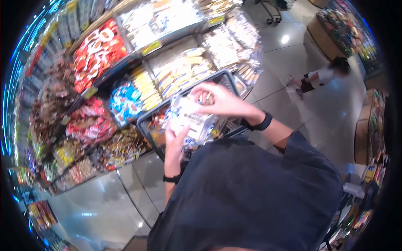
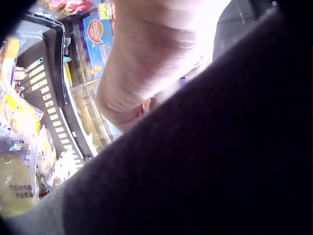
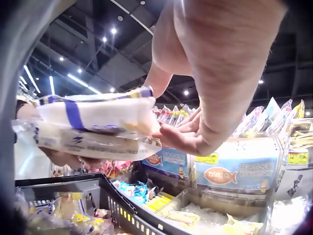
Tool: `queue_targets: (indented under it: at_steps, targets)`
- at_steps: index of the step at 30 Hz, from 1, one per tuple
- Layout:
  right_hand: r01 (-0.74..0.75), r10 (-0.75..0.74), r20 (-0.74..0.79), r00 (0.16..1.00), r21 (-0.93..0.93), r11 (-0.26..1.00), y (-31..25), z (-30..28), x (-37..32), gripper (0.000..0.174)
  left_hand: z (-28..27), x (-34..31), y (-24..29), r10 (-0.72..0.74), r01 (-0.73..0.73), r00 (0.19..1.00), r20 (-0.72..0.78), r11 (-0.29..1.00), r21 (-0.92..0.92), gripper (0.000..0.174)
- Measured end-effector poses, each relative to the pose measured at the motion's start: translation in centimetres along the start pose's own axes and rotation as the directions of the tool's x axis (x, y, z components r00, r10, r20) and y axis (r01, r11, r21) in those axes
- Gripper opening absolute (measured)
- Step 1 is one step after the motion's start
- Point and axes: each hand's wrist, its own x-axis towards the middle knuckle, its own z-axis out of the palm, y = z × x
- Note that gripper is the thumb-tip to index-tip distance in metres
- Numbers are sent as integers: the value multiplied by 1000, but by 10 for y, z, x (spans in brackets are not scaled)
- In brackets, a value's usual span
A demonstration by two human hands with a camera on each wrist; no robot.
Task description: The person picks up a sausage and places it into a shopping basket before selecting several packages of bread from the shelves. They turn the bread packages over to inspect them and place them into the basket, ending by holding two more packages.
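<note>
Two white plastic snack packets with blue bands (image 3: 95,115), one lying on the other, are held over a dark shopping basket (image 3: 105,188). My left hand (image 1: 175,140) grips them from the near left side, thumb on top and fingers underneath. My right hand (image 1: 222,100) pinches the far right end of the packets, with fingers (image 3: 181,134) curled at that edge. In the left wrist view a dark sleeve or band covers much of the picture, and the packets are mostly hidden behind the left hand (image 2: 151,54). Several wrapped snacks (image 2: 19,166) lie in the basket.
Beyond the basket, slanted display bins hold red packets (image 1: 100,54), blue packets (image 1: 125,102) and yellow-white packets (image 1: 184,69). A person (image 1: 322,77) stands in the tiled aisle (image 1: 276,75) to the right, near other shelves (image 1: 343,33) and a cart (image 1: 272,14).
</note>
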Motion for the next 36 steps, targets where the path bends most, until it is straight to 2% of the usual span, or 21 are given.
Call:
queue_targets:
  at_steps: [2,4,6,8,10,12,14,15,16,18,20,23,26,28,30,32,34,36]
  targets:
    - [152,-154,-42,987,-49,987,24,17,-8,47,1,-4,7,-84,85,995,-52,996,14,62]
    - [116,-116,-31,993,-1,993,35,23,-13,44,-4,-3,0,-67,69,997,-41,997,31,63]
    - [-16,15,17,1000,41,999,39,26,-15,43,-6,-2,-3,-53,54,998,-27,997,53,64]
    - [-20,22,-16,1000,116,993,45,32,-16,43,-7,-4,-3,-69,72,997,-33,993,90,65]
    - [-49,53,-56,997,65,997,38,31,-18,43,-15,0,-13,-53,54,999,-11,997,58,65]
    - [-76,78,-91,993,20,997,35,35,-23,43,-17,2,-14,-35,41,995,-93,997,68,63]
    - [-66,68,-129,989,21,998,35,42,-28,43,-11,0,-10,-12,15,996,-92,999,38,61]
    - [-133,140,-74,987,96,987,32,42,-30,43,-13,-1,-7,-42,49,995,-96,996,70,60]
    - [-135,143,-81,986,94,986,35,45,-30,43,-16,-1,-6,-74,85,992,-102,991,103,60]
    - [-39,53,-104,993,130,991,43,49,-30,42,-21,3,-13,-43,55,993,-112,993,102,58]
    - [-48,65,-84,994,188,981,43,45,-31,39,-18,0,-6,-50,53,998,-45,996,69,58]
    - [-61,82,-60,995,282,957,46,39,-28,38,-25,2,-14,-72,76,995,-73,996,55,58]
    - [-195,183,72,980,465,863,43,27,-27,42,-18,0,-9,-56,57,998,-31,998,34,58]
    - [-135,99,96,990,530,837,45,15,-21,44,-11,-3,-1,-22,22,999,26,1000,22,59]
    - [-67,51,53,997,365,928,31,-20,-11,45,-17,-1,0,-40,38,998,50,998,44,58]
    - [20,8,-132,991,208,978,12,-59,5,43,-12,-6,10,-43,41,998,49,999,30,57]
    - [82,-44,-250,967,146,986,-20,-105,30,42,-14,-7,15,-33,31,999,44,998,47,56]
    - [263,-274,-290,917,-78,962,-18,-155,76,39,-17,-8,15,-28,26,999,37,998,60,54]
